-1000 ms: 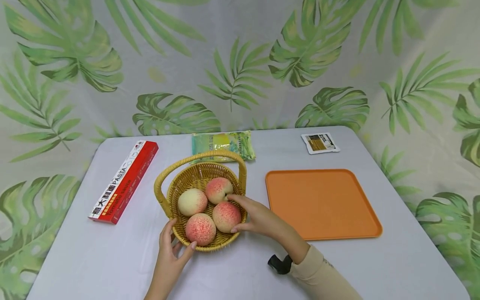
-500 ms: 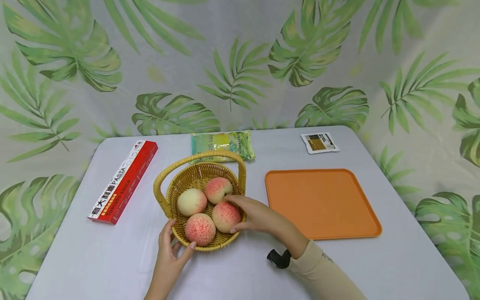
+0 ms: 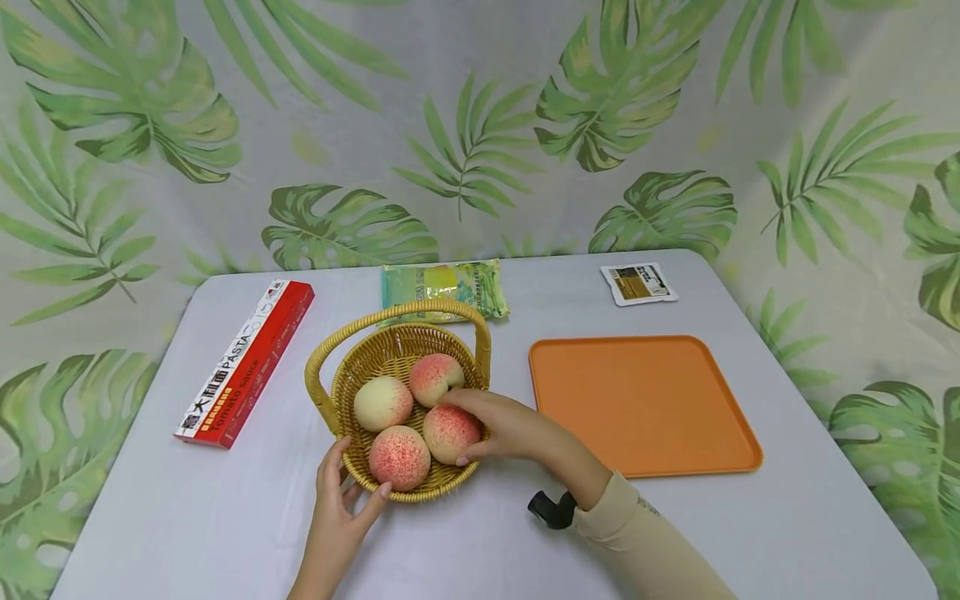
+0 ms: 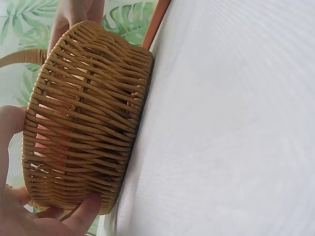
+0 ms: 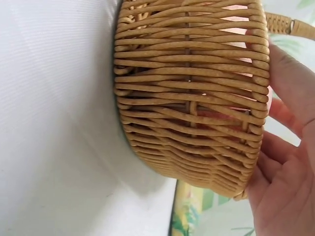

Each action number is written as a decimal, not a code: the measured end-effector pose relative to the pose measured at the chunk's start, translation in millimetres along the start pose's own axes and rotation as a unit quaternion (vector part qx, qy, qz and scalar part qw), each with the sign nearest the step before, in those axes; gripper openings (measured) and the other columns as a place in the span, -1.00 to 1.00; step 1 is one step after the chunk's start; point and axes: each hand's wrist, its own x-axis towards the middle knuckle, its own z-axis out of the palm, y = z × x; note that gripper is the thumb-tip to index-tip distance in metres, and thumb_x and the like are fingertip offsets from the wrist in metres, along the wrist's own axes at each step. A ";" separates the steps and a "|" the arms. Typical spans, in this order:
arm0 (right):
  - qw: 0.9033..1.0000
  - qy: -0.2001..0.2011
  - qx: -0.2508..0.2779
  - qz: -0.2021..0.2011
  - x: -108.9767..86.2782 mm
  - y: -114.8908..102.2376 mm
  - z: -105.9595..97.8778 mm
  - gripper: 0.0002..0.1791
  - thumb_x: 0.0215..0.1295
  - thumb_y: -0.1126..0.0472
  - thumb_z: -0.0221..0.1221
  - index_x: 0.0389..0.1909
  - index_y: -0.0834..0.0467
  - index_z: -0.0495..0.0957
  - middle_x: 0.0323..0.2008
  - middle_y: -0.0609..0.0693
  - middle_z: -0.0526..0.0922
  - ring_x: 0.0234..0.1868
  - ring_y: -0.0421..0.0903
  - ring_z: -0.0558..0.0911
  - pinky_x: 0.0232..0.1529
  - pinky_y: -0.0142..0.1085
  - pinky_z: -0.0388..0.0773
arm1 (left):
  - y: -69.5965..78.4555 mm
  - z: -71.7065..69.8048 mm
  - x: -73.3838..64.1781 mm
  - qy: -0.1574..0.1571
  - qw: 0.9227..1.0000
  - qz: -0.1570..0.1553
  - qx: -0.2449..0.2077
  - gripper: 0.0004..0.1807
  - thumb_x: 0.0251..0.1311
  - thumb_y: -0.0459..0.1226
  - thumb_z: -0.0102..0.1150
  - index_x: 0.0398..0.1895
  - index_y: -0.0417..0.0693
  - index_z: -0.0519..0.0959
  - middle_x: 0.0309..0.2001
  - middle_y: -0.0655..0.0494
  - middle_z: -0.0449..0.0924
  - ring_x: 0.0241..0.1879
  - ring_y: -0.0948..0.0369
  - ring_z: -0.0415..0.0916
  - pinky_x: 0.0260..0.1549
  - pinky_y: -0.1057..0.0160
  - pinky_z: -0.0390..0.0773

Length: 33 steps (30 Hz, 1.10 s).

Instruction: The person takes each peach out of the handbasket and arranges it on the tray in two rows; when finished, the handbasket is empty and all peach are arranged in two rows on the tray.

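Observation:
A yellow wicker basket [image 3: 423,497] with an arched handle holds several peaches. My left hand [image 3: 341,510] grips its front-left rim, the thumb on the rim and the other fingers along the outer wall. Reaching over the right rim, my right hand [image 3: 510,427] holds the right-hand peach [image 3: 450,435], fingers over its top and thumb at its lower edge. Beside it lie a front peach [image 3: 399,458], a paler peach [image 3: 383,404] and a back peach [image 3: 436,379]. The right wrist view shows the basket's woven wall [image 5: 192,93] hiding most of the fruit.
To the right lies an orange tray [image 3: 645,408]. A red and white pasta box [image 3: 246,367] is on the left. Behind the basket sits a green packet [image 3: 446,287], and a small white and brown pouch [image 3: 639,285] lies at the back right.
My right hand has shifted very slightly left over the peach, its wrist turning a little. The left hand, basket and peaches stay in place.

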 end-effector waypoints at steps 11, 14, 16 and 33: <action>0.999 -0.026 -0.022 0.020 5.6 -1.7 3.2 -0.26 -0.10 0.05 0.38 0.16 0.10 0.33 0.17 -0.02 0.33 0.20 -0.15 0.25 0.19 -0.28 0.18 | 0.6 0.5 -0.2 -0.001 1.000 -0.002 -0.001 -0.10 0.05 -0.15 0.26 0.34 -0.09 -0.09 0.30 -0.09 -0.15 0.20 -0.05 0.02 0.06 0.08 0.26; 0.999 -0.026 -0.023 0.025 7.0 -2.3 4.3 -0.25 -0.10 0.07 0.39 0.16 0.09 0.33 0.17 -0.03 0.32 0.19 -0.15 0.27 0.17 -0.28 0.21 | -0.5 0.4 -0.3 0.001 1.000 0.002 0.000 -0.11 0.05 -0.16 0.26 0.34 -0.08 -0.08 0.30 -0.08 -0.14 0.20 -0.04 0.03 0.06 0.10 0.26; 0.999 -0.025 -0.022 0.027 7.6 -2.8 5.0 -0.26 -0.10 0.08 0.39 0.16 0.10 0.33 0.17 -0.03 0.32 0.18 -0.14 0.28 0.16 -0.27 0.23 | -1.5 0.3 -0.3 0.002 1.000 0.005 -0.001 -0.11 0.05 -0.16 0.26 0.34 -0.08 -0.08 0.30 -0.08 -0.14 0.21 -0.04 0.02 0.06 0.11 0.26; 0.997 0.060 0.002 -0.042 5.5 4.5 12.6 -0.34 -0.19 0.18 0.32 0.07 0.14 0.42 0.02 -0.06 0.43 0.05 -0.18 0.36 0.05 -0.32 0.33 | -3.0 0.5 0.1 0.000 1.000 0.007 -0.003 -0.11 0.05 -0.16 0.25 0.34 -0.08 -0.09 0.30 -0.09 -0.15 0.21 -0.04 0.01 0.06 0.09 0.25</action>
